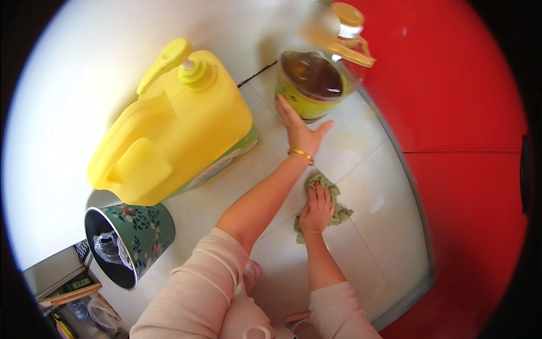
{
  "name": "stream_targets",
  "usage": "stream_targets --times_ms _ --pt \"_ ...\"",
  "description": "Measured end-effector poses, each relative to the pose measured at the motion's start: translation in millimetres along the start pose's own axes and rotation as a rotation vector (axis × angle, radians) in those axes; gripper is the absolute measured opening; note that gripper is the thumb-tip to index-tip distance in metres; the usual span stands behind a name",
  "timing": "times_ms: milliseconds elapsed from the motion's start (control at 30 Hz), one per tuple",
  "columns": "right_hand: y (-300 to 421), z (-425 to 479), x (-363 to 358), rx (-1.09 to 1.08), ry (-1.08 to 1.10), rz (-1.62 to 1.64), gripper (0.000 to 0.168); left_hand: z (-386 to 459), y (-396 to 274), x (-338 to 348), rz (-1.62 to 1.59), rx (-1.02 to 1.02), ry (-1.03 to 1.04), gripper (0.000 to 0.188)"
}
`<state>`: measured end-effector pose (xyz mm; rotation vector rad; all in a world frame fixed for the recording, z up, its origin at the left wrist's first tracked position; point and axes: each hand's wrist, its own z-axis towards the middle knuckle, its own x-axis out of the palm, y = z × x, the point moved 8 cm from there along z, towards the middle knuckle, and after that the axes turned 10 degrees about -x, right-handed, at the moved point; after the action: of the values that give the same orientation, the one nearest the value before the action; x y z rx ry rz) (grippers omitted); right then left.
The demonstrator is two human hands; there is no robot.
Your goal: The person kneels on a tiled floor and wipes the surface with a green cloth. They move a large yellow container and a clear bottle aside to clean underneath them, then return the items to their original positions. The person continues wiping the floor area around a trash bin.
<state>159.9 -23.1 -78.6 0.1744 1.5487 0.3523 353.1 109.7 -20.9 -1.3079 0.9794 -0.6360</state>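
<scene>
My left hand (305, 137), with a gold bangle at the wrist, rests its fingertips against the lower side of a clear plastic bottle (311, 106). Dark liquid fills part of that bottle, and a yellow-green label wraps it. The thumb stands away from the bottle, so the hand does not close around it. Its upper part is blurred. Below and to the right, my right hand (316, 212) presses a crumpled green cloth (341, 216) flat on the white tiled floor (364, 237). Part of the cloth is hidden under the palm.
A large yellow pump jug (203, 114) stands at left. Near it is a green floral waste bin (148, 237) with a plastic bag (108, 248) inside. A second bottle with a gold cap (348, 15) stands behind. Red cabinet fronts (457, 110) line the right; a shelf (70, 294) sits lower left.
</scene>
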Motion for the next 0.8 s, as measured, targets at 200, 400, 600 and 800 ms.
stream_targets --times_ms 200,400,600,800 --pt "1 1 4 0.003 0.014 -0.013 0.041 -6 -11 33 -0.067 -0.084 0.067 0.129" --pt "-1 -1 6 -0.024 -0.03 -0.013 0.041 3 -13 41 -0.099 -0.211 0.006 0.128" --pt "-1 -1 4 -0.032 -0.021 0.007 0.04 -10 9 15 0.013 -0.015 0.34 0.109" --pt "2 3 -6 -0.017 -0.072 0.019 0.042 -92 70 -82 0.909 -0.051 0.718 0.1"
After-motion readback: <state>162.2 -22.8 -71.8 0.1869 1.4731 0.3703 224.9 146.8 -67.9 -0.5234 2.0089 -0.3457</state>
